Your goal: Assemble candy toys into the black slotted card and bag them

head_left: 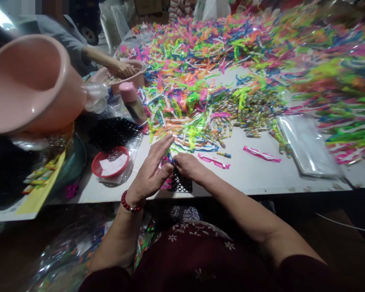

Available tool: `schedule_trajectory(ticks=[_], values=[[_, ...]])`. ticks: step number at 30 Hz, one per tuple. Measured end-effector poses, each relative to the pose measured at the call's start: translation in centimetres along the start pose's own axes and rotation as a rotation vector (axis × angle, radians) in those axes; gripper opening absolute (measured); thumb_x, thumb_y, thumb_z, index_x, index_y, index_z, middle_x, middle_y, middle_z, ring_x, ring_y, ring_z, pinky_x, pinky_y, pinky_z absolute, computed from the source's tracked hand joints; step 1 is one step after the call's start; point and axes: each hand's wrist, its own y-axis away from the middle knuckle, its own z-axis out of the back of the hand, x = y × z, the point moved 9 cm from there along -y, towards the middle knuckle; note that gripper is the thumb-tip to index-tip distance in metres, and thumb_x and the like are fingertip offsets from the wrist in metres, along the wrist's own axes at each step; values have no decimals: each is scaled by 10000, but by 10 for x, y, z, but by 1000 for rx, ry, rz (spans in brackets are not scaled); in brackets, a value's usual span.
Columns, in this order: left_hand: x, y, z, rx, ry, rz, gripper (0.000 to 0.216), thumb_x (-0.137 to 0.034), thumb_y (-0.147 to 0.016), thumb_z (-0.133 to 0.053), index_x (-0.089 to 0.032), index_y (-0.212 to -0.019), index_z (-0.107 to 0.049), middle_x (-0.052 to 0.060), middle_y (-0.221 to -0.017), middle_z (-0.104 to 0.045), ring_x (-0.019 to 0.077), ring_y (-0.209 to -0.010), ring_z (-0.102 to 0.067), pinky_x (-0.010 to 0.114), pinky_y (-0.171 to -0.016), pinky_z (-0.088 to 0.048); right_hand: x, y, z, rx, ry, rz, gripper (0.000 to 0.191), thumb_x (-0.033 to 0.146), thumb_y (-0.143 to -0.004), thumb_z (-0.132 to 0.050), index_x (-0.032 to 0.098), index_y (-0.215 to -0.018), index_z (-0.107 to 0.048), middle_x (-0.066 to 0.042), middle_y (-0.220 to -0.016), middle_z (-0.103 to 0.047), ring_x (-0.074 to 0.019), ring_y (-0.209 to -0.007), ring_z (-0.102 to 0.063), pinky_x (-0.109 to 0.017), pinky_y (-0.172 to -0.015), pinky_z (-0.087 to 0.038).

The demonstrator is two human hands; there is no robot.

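Observation:
My left hand (pixel 153 170), with a red bead bracelet (pixel 130 206) at the wrist, has its fingers stretched out and thumb apart. Just to its right, my right hand (pixel 188 165) is closed, its fingertips curled by a small blue bit that is mostly hidden. Below both hands, at the table's front edge, lies a black perforated sheet (pixel 182 183). A pink piece (pixel 166 183) shows partly beside that sheet. Pink toy glasses (pixel 213 161) rest to the right of my right hand, and another pink pair (pixel 261 154) lies farther right.
A large heap of colourful plastic pieces (pixel 185 56) covers the back of the white table (pixel 237 178). Small wrapped rolls (pixel 252 109) lie before it; clear plastic bags (pixel 310 146) are at right. At left are a red basket (pixel 110 162), a pink-capped bottle (pixel 132 101) and a co-worker's hand (pixel 124 69).

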Motion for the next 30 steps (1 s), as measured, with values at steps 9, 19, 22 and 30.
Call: schedule_trajectory(ticks=[9,19,22,30], values=[[4,-1,0,-4,-18,32,649,-658,-961,-362,-286,-1483,-460,96,-1577,-398,303,-1459,-352,545,-1208,-269,-12,14,-1,-145,-193,24,150,183,-943,-615,152,-1073,-682,-86,-1006,-681,-184,-915,-605,-262,-813,-426],[2,1,1,-48,-62,33,565,-560,-999,-380,-287,-1488,-449,90,-1562,-421,282,-1455,-360,530,-1205,-286,-165,6,92,-525,-177,-552,342,396,-878,-699,154,-1098,-598,-89,-949,-681,-224,-872,-620,-300,-772,-446],[2,2,0,-56,-79,21,552,-541,-1001,-389,-301,-1496,-435,86,-1565,-418,279,-1456,-357,533,-1203,-292,-183,-11,95,-498,-173,-634,347,296,-815,-724,145,-1097,-588,-113,-971,-677,-238,-896,-631,-301,-767,-464],[3,3,-1,-47,-48,45,596,-594,-997,-327,-284,-1492,-443,97,-1563,-417,279,-1455,-356,541,-1210,-272,-167,20,57,-560,-887,-537,252,354,-736,-710,187,-888,-599,28,-646,-583,-153,-581,-578,-258,-556,-482]])
